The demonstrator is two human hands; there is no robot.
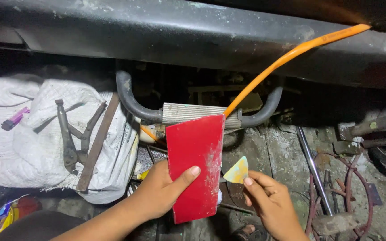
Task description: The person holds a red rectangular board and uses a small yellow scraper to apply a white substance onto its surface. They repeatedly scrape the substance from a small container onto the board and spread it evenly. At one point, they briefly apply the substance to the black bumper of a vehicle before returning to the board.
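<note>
A long dark metal beam (193, 31), dusty and scuffed, runs across the whole top of the view. Below it, the ground is a rough, dirty concrete floor (287, 151) scattered with scrap.

On the left lies a large white woven sack (18, 143), crumpled and bulging. A pair of rusty pliers (70, 134) rests on top of it with handles spread, and a flat rusted metal bar (97, 145) lies diagonally just beside them. A small purple lighter (15, 118) sits near the sack's upper left.

In the middle, under the beam, a ribbed silver metal block (188, 112) is joined at each end to curved black hoses (128, 96). A long orange tube (287, 56) rises from behind the centre up toward the upper right.

On the right, a thin steel rod (311, 165) lies on the floor beside a tangle of reddish rusted wire (354, 187).

At centre, the left hand (159, 192) holds a flat red rectangular panel (196, 167) upright in front of the silver block. Its fingers are pinching the panel's left edge, thumb across the front face, the other fingers hidden behind. The panel's right side shows pale scuff marks.

Just right of the panel, the right hand (269, 203) pinches a small triangular scraper piece (237, 171), yellowish with a blue-green tint, between thumb and forefinger. The piece sits close to the panel's right edge; whether they touch cannot be told.

A colourful wrapper (1, 216) lies at the lower left corner.
</note>
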